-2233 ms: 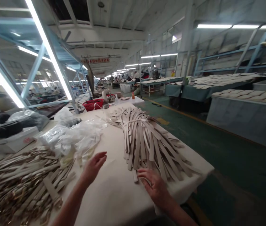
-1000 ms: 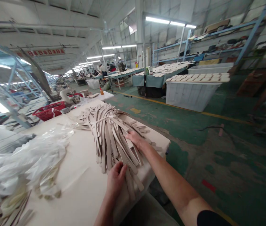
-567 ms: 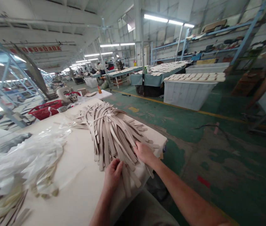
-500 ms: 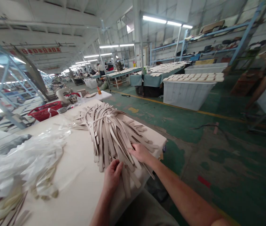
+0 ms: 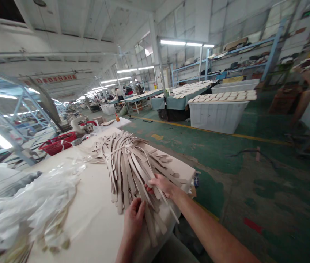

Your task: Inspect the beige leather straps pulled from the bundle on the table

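A tied bundle of long beige strips, which look like leather or fabric, fans out over the near corner of the pale table. My right hand is closed at the bundle's right side, with a strip between thumb and fingers; the strip's end sticks out below the hand toward the table edge. At the lower ends of the strips, my left hand is curled with its thumb against the fingers, pinching a strip. Its fingertips are partly hidden.
Crumpled clear plastic bags cover the table's left side. Behind lie a red basket and an orange-capped bottle. A large white bin stands across the green floor, topped by pale pieces.
My right hand has taken a strip and raised it slightly from the bundle. My left hand stays by the lower strip ends. The head view has tilted up a little.
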The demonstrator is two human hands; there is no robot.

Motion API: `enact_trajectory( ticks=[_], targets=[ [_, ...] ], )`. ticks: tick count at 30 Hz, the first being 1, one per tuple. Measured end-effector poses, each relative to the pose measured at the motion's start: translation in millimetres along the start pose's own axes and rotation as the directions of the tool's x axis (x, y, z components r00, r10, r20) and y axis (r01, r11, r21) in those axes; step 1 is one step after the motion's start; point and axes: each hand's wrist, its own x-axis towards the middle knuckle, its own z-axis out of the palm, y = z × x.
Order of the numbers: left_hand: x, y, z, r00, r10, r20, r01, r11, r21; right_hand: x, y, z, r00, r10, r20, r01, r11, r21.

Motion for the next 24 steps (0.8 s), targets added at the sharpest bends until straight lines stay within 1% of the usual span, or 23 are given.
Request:
enact_trajectory(
  ticks=[4,7,9,11,13,15,16,17,18,19,20,21,22,23,24],
  targets=[
    [-1,1,4.3,1.000,0.019,-0.018,-0.018,0.998,0.062,1,5,-8,0.994,0.036,0.104,-0.056,0.978,0.200],
    [-2,2,7.2,0.998,0.024,-0.051,-0.018,0.993,0.114,-12,7,-10,0.985,0.048,0.167,-0.094,0.955,0.280],
    [-1,1,7.5,0.998,0.027,-0.059,-0.020,0.992,0.123,-31,9,-11,0.979,0.058,0.197,-0.117,0.946,0.304],
    [1,0,5.8,0.996,0.025,-0.082,-0.015,0.993,0.113,-57,15,-13,0.974,0.080,0.211,-0.145,0.939,0.312],
    [2,0,2.8,0.986,0.018,-0.166,-0.004,0.996,0.087,-86,23,-17,0.970,0.113,0.217,-0.180,0.930,0.321],
    [-2,4,1.7,0.960,0.024,-0.280,-0.009,0.998,0.056,-112,31,-21,0.969,0.137,0.206,-0.197,0.930,0.310],
    [-6,7,3.1,0.950,0.024,-0.312,-0.014,0.999,0.036,-124,34,-22,0.970,0.143,0.197,-0.196,0.938,0.286],
    [-12,11,6.4,0.952,0.011,-0.306,-0.011,1.000,0.001,-136,37,-23,0.971,0.144,0.192,-0.190,0.950,0.249],
    [-20,16,11.6,0.966,-0.025,-0.259,0.011,0.998,-0.056,-146,39,-24,0.971,0.142,0.193,-0.181,0.963,0.200],
    [-29,21,18.5,0.983,-0.078,-0.167,0.056,0.989,-0.134,-156,40,-25,0.969,0.140,0.204,-0.171,0.974,0.146],
    [-38,26,26.6,0.989,-0.139,-0.046,0.124,0.965,-0.231,-165,40,-25,0.964,0.136,0.227,-0.161,0.982,0.095],
    [-46,32,35.2,0.977,-0.192,0.092,0.212,0.916,-0.341,-174,39,-25,0.957,0.131,0.259,-0.150,0.987,0.052],
    [-53,38,43.5,0.946,-0.228,0.230,0.311,0.838,-0.448,-182,37,-25,0.947,0.128,0.293,-0.139,0.990,0.017],
    [-58,43,50.9,0.903,-0.240,0.356,0.409,0.737,-0.539,-190,35,-26,0.936,0.133,0.325,-0.136,0.991,-0.012],
    [-60,47,56.9,0.858,-0.234,0.457,0.494,0.620,-0.609,-197,33,-27,0.925,0.145,0.351,-0.140,0.989,-0.039]
  ],
)
